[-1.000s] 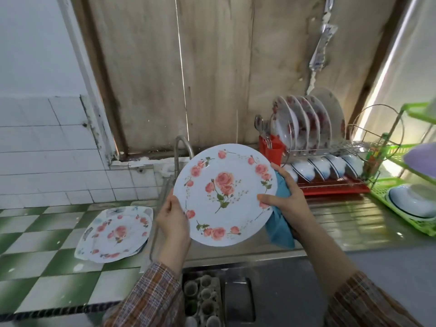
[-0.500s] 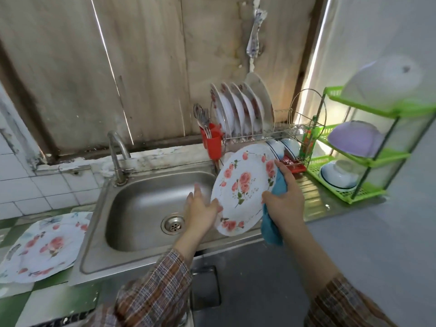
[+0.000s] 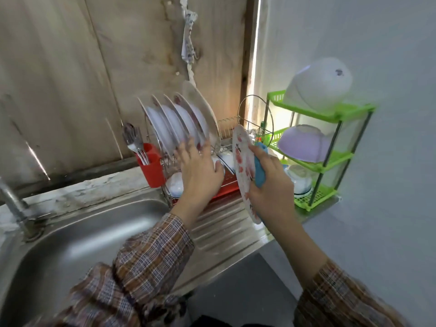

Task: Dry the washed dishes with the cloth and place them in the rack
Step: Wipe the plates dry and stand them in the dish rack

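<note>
A white plate with pink roses point(image 3: 243, 168) stands almost on edge in front of the wire dish rack point(image 3: 226, 138). My right hand point(image 3: 271, 185) grips it together with the blue cloth point(image 3: 259, 168), which is pressed against the plate's back. My left hand point(image 3: 200, 166) is off the plate, fingers spread, reaching against the several upright plates point(image 3: 179, 123) standing in the rack. Small white bowls point(image 3: 226, 159) sit on the rack's lower tier above a red drip tray point(image 3: 226, 185).
A red cutlery holder point(image 3: 152, 165) with spoons hangs at the rack's left. The steel sink point(image 3: 77, 241) and tap point(image 3: 14, 206) lie at left, the ribbed drainboard point(image 3: 224, 227) in front. A green three-tier shelf point(image 3: 330, 159) with bowls stands at right.
The view swung right from the counter to the rack. My left hand let go of the rose plate and reached to the racked plates. My right hand turned the plate edge-on near the rack.
</note>
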The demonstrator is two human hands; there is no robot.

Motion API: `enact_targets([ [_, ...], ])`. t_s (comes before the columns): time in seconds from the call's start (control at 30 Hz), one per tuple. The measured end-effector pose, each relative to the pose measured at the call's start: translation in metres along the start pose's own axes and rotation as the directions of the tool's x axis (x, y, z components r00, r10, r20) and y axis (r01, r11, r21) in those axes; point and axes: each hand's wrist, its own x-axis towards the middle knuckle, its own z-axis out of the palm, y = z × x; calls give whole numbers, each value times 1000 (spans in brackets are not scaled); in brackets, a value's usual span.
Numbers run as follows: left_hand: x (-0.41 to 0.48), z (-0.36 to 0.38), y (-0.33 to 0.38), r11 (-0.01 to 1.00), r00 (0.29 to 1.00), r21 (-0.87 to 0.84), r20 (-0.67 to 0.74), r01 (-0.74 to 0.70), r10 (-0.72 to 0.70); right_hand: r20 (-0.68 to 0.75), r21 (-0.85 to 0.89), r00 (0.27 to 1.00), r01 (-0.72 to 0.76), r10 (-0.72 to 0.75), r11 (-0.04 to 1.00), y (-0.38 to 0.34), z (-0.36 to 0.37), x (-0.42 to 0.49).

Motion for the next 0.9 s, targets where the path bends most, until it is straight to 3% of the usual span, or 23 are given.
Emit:
enact_targets([
  [0.17, 63, 15, 14, 989, 987, 80, -91, -127, 134, -35, -80, 989, 144, -147, 986, 6, -1, 53],
  [0.43, 125, 24, 7, 961, 954, 182, -180, -208, 240, -92, -26, 979, 180, -182, 983, -6, 1, 122],
  [0.67, 131, 43, -6, 974, 956, 179, -233, -140, 181, -139, 91, 962, 247, -233, 965, 7, 29, 148],
  [0.9, 130, 57, -5, 976, 962, 180, -220, -123, 162, -71, 186, 963, 268, -259, 945, 31, 48, 168],
])
